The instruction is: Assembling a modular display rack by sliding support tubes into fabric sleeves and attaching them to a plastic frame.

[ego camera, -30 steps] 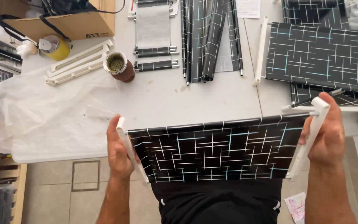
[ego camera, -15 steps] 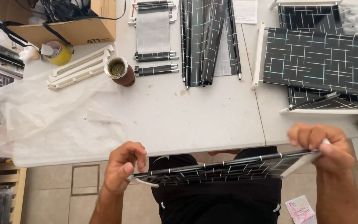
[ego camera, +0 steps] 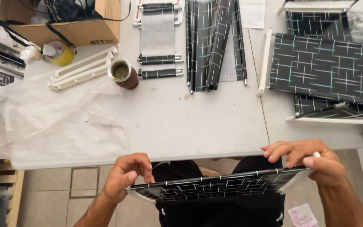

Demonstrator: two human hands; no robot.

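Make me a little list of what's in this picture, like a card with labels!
left hand: grips the left end of the patterned panel
right hand: grips the panel's right end
panel: black with pale lines, held nearly flat, below the table edge
table: white
cup: brown, holds something green
plastic sheet: clear, crumpled, on the table's left
cardboard box: far left corner

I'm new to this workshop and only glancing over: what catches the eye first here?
First, the black panel with pale line pattern, held tilted nearly edge-on below the table edge by the left hand and right hand. Next, matching patterned panels stacked at the table's right. Then the crumpled clear plastic sheet at left, with a brown cup behind it.
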